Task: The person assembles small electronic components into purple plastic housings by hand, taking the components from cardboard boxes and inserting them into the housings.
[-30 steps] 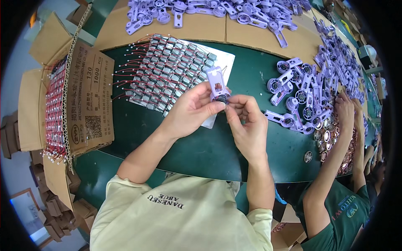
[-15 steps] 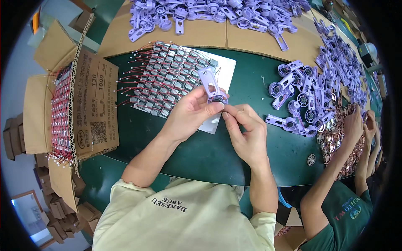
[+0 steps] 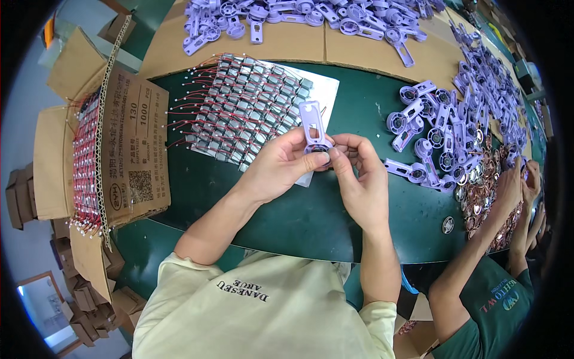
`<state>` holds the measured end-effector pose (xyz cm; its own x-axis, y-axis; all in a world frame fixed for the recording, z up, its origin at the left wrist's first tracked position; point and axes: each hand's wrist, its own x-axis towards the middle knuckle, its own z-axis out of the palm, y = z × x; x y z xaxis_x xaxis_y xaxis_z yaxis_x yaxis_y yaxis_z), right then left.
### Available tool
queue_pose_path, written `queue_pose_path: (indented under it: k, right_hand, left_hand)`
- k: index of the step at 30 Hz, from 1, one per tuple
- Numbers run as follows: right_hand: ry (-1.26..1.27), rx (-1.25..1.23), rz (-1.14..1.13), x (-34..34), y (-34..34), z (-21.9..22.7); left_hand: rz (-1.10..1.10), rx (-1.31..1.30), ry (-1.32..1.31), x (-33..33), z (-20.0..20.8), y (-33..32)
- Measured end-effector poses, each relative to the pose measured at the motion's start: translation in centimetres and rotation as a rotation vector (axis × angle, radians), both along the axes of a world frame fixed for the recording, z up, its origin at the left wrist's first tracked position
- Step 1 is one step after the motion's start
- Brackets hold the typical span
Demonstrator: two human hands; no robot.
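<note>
Between my two hands is a purple plastic fan housing (image 3: 319, 127), its slotted handle pointing up and away from me. My left hand (image 3: 281, 170) grips it by the round end, thumb across the front. On the other side of that round end, my right hand (image 3: 363, 182) is closed, thumb and fingers pressing its edge. The fingers hide most of the ring. Just behind and left of my hands lies a white sheet (image 3: 326, 90) bearing rows of small grey motors (image 3: 245, 102) with red wires.
At left stands an open carton (image 3: 140, 155) holding more wired motors (image 3: 88, 161). Purple housings (image 3: 439, 131) lie at right, with more heaped on cardboard (image 3: 287, 48) behind. One round metallic disc (image 3: 448, 225) lies near copper-coloured parts (image 3: 487, 191), where a co-worker's hands (image 3: 517, 185) work.
Both hands have shifted slightly right with the housing, which is now more upright. My right hand has gone from a pinch at the lower edge to pressing the side of the round end.
</note>
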<state>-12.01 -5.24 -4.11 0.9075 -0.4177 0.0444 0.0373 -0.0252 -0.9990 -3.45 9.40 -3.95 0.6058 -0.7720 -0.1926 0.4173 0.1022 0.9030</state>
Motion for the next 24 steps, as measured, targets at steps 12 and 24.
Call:
queue_pose_path:
  k: [12, 24]
  right_hand:
    - [0.017, 0.371, 0.071, 0.0, -0.4, 0.9]
    - [0.100, 0.483, 0.092, 0.3, -0.4, 0.5]
  left_hand:
    - [0.102, 0.028, -0.206, -0.6, -0.1, -0.2]
    - [0.158, 0.206, -0.607, -1.3, 0.4, -0.5]
